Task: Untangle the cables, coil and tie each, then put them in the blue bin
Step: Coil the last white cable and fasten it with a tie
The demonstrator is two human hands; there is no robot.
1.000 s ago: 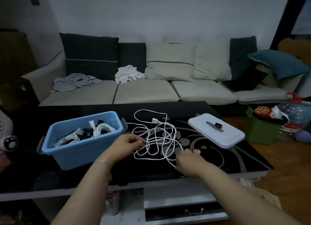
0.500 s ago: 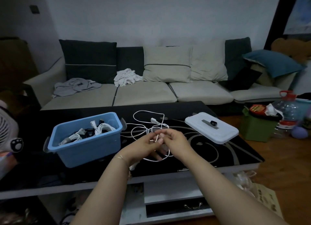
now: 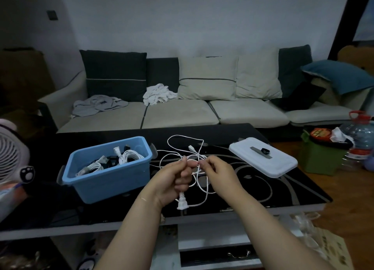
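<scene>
A tangled white cable [image 3: 183, 146] lies in loops on the black glass table [image 3: 279, 190], partly lifted. My left hand [image 3: 172, 178] grips a bunch of its strands, and the white plug [image 3: 181, 204] hangs below that fist. My right hand [image 3: 217, 171] pinches a strand close beside the left fingertips. The cable's small connector [image 3: 191, 148] rests on the table behind my hands. The blue bin [image 3: 109, 176] stands to the left and holds coiled white cables [image 3: 129, 155] and dark ones.
The bin's white lid [image 3: 263, 162] lies at the right of the table with a dark strip and small black item on it. A fan [image 3: 12, 158] sits at the far left. A sofa stands behind the table; a green box and water jug [image 3: 360, 136] are on the floor right.
Both hands came together from apart on the table and lifted part of the cable. The plug now dangles below my left hand, and the loops are gathered tighter.
</scene>
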